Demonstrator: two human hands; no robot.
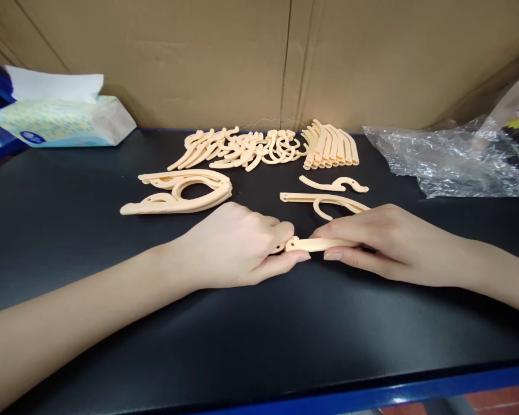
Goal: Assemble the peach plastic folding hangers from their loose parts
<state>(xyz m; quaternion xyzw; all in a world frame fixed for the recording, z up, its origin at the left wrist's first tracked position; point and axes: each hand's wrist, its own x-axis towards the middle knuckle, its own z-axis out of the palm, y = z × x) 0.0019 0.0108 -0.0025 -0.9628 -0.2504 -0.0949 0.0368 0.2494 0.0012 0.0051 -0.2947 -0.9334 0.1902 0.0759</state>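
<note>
Just right of centre, the left hand (242, 242) and right hand (384, 245) pinch a pale, hole-ended piece (313, 245) — thumbs against fingers. Farther, left of centre, lies a folded hanger (192, 205); upper left, a tissue pack (60, 120).

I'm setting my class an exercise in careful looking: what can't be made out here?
All in the head view:
Most of the small pale bit: covered by the left hand.
Right end of the long held piece: hidden by the right hand.
Exact count of the piled hooks: they overlap.
Rest of the clear plastic: cut off by the right edge.
</note>
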